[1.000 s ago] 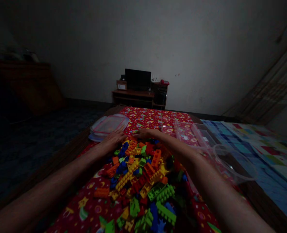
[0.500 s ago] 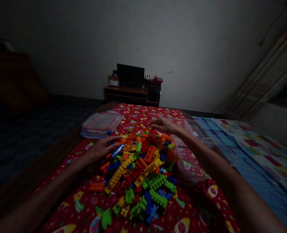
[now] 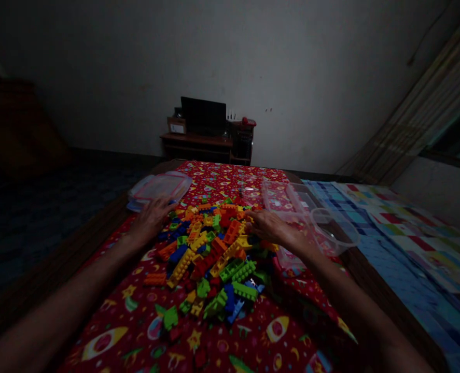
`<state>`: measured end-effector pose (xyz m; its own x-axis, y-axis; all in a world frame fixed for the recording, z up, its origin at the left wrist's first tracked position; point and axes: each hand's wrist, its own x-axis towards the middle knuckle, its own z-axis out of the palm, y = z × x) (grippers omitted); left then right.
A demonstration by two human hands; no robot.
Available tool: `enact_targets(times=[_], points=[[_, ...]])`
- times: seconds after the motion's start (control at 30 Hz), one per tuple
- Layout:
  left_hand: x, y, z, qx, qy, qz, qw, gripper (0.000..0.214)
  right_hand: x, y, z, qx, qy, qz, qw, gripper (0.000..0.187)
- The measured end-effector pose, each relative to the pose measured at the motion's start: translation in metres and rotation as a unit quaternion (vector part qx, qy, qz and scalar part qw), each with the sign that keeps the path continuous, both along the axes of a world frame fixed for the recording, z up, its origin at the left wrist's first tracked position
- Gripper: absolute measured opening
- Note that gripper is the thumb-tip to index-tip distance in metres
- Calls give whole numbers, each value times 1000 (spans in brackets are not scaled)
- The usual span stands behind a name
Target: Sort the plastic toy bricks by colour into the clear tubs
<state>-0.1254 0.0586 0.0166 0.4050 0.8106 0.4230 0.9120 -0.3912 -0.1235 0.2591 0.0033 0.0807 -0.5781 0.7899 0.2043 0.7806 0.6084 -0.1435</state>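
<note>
A heap of coloured plastic building bricks (image 3: 210,259) lies on a red patterned cloth (image 3: 222,181) in a dim room. My left hand (image 3: 152,220) rests flat with fingers stretched out at the heap's left edge, just below a clear lid with a pink rim (image 3: 159,187). At the right edge of the heap my right hand (image 3: 268,228) lies with fingers spread over the bricks, beside a clear plastic box (image 3: 292,199). Neither hand grips a brick.
A round clear tub (image 3: 336,235) stands right of the box. A checked mat (image 3: 408,233) covers the floor at the right. A low wooden desk with a dark monitor (image 3: 204,116) stands against the far wall. A curtain (image 3: 420,119) hangs at the right.
Both hands shifted along the heap's sides: the right hand drew back from the far end toward the box side. The left hand went up to the heap's left corner. The bricks spread slightly.
</note>
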Motion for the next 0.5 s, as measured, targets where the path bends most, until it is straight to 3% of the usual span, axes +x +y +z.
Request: enact_targets(times=[0.13,0.23,0.37,0.5], points=[[16,6,21,-27,130,36,990,44,11,-3,-26,51,98,-33,993,41],[23,12,26,-19,162,40,986,46,8,-3,-41,63,142,-52,987,47],[25,15,26,-30,162,21,986,52,-4,-5,-48,44,159,-62,984,36],[26,12,30,-50,149,25,987,50,0,-4,-45,56,240,-99,964,45]])
